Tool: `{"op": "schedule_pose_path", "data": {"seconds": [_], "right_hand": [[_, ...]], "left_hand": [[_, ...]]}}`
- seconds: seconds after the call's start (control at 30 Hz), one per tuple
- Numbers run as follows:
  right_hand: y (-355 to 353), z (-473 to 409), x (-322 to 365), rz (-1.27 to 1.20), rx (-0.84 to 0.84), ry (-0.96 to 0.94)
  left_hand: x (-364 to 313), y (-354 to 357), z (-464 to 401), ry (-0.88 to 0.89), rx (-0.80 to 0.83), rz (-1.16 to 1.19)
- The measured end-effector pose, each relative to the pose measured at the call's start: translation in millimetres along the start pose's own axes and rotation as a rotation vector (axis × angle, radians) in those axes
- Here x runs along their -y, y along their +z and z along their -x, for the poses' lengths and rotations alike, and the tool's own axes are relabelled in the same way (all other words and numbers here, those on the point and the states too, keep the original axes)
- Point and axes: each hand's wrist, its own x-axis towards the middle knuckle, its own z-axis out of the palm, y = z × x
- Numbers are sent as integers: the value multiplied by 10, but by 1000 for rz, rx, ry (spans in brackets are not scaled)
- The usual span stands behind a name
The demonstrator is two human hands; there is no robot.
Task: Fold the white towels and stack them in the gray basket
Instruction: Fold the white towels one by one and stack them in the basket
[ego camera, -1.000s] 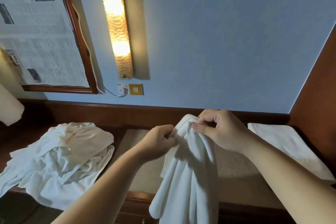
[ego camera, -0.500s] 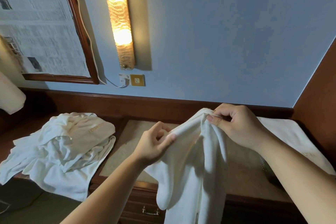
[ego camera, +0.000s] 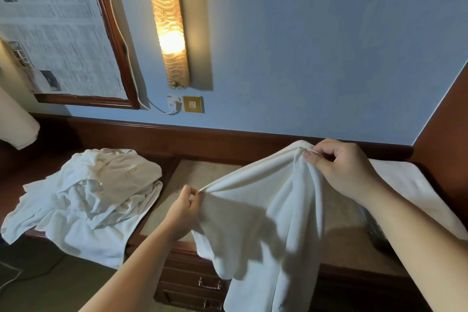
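Note:
A white towel hangs in the air above the beige desk top. My left hand pinches its top edge at the lower left. My right hand pinches a bunched corner higher up at the right. The edge between the two hands is stretched out, and the rest of the cloth drapes down past the desk's front. A heap of crumpled white towels lies on the left of the desk. A flat white towel lies at the far right. A dark grey edge, perhaps the basket, shows under my right forearm.
The wooden desk has drawers with metal handles below its front edge. A lit wall lamp, a framed mirror covered in newspaper and a wall socket are on the blue wall behind. A wooden panel closes the right side.
My hands have drawn apart: the left slid down and left along the towel's edge while the right kept the corner up, spreading the bunched towel. The camera view has tilted down slightly.

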Motion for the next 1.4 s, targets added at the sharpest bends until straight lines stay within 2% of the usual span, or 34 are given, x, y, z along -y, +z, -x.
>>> {"op": "schedule_pose_path", "data": {"seconds": [0.1, 0.17, 0.27, 0.33, 0.43, 0.57, 0.67, 0.73, 0.9, 1.1, 1.2, 1.3, 1.4], "right_hand": [[74, 1, -63, 61, -37, -71], [76, 9, -104, 102, -81, -112], [10, 34, -189, 175, -153, -161], [-42, 58, -266, 209, -188, -172], [-50, 113, -394, 241, -232, -162], [32, 184, -476, 275, -244, -172], [144, 216, -501, 311, -229, -186], [262, 243, -516, 318, -215, -185], [488, 317, -525, 301, -178, -171], [608, 430, -568, 173, -20, 74], [573, 489, -500, 121, -1, 26], [515, 505, -297, 0, 92, -16], [529, 456, -76, -147, 112, -68]], "left_hand": [[-106, 64, -3, -6, -166, 144], [-150, -9, -25, 100, -110, 120], [-77, -218, -123, 279, 176, -235], [43, -351, -230, 302, 150, -465], [224, -499, -310, 233, -31, -337], [121, -460, -186, -7, -85, -35], [-97, -300, -107, -60, -180, 209], [-312, -165, -57, -2, -197, 250], [-951, 43, 43, 171, -86, 171], [-1472, 18, 119, 303, -39, 185], [-1612, -7, 65, 367, -66, 91], [-1705, 11, -5, 442, -67, 17], [-1827, 64, -20, 496, -18, -44]]}}
